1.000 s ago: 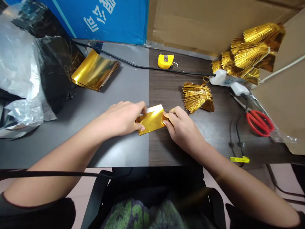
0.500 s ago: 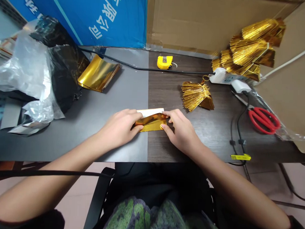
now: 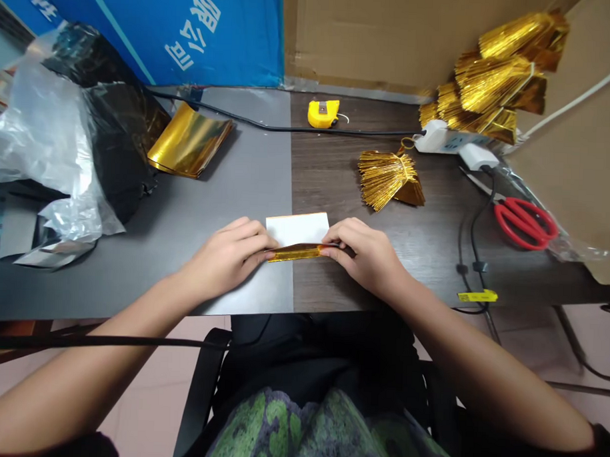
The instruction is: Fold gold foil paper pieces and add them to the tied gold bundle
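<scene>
A sheet of gold foil paper (image 3: 297,253) lies at the front of the desk, its near part folded up into a narrow gold strip. Beyond the fold shows its white side (image 3: 299,229). My left hand (image 3: 239,249) pinches the left end of the fold between thumb and fingers. At the right end, my right hand (image 3: 361,254) grips the fold the same way. A gold foil tassel (image 3: 389,180), fringed and tied near its top, lies beyond my right hand.
Stacked gold foil sheets (image 3: 188,144) sit by a black plastic bag (image 3: 113,115) at left. A yellow tape measure (image 3: 323,114) lies at the back near a black cable (image 3: 268,127). More gold tassels (image 3: 490,88) are piled over a power strip (image 3: 445,138); red-handled scissors (image 3: 525,224) lie at right.
My hands have moved the folded edge toward me, so the gold part is narrower and more of the white side shows. The view has shifted slightly.
</scene>
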A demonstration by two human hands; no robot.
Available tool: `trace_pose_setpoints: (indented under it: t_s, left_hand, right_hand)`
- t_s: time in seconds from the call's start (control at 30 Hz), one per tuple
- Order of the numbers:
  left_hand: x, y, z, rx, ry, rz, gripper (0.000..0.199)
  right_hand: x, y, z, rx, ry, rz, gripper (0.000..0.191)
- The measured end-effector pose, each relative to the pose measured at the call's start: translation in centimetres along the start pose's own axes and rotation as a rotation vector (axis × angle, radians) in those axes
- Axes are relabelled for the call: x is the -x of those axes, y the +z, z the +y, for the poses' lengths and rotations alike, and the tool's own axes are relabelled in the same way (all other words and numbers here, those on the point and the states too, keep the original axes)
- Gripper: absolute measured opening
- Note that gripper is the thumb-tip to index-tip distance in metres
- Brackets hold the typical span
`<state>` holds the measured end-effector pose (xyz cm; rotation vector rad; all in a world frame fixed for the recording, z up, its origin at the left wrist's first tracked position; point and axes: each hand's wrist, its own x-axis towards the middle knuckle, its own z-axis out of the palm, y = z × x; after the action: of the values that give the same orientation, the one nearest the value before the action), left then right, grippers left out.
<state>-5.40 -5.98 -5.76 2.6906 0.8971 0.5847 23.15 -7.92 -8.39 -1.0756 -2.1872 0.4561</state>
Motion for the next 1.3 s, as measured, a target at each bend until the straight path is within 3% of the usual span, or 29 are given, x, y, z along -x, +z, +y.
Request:
trace_pose_setpoints:
  t_s: [0.27,0.47,0.6,0.93,1.03,1.17,1.3]
  left_hand:
    - [0.2,-0.2,0.8,-0.134,0.073,0.024,0.019]
    - [0.7,-0.2,0.6,-0.026,0.124,-0.011,0.023]
    - [1.0,-0.6,0.5,-0.118,0.171,-0.088,0.026]
    - [1.2,-0.7,-0.1,-0.076,0.192,-0.13,0.029]
    - [1.2,-0.9,0.1,-0.129,0.19,-0.156,0.031]
    - [1.3,-1.0,0.6,-0.19,0.191,-0.174,0.032]
    - [1.7,-0.8,0.8,-0.185,0.164,-0.188,0.033]
  right_hand:
    - [0.9,-0.5,0.0,0.049,-0.095,0.006,0.029]
    - [1.4,-0.8,-0.5,0.047,-0.08,-0.009,0.027]
    - [1.8,-1.1,-0.9,0.088,-0.13,-0.009,0.024]
    - [2.2,-2.2,-2.5,0.062,-0.115,-0.134,0.03]
    - [1.4,-1.5,-4.1,0.181,-0.069,-0.112,0.02]
    - [0.6,0.9,-6.4,0.439,-0.062,-0.108,0.031]
    - [1.2,2.9,-7.3,0.402,-0.071,-0.202,0.049]
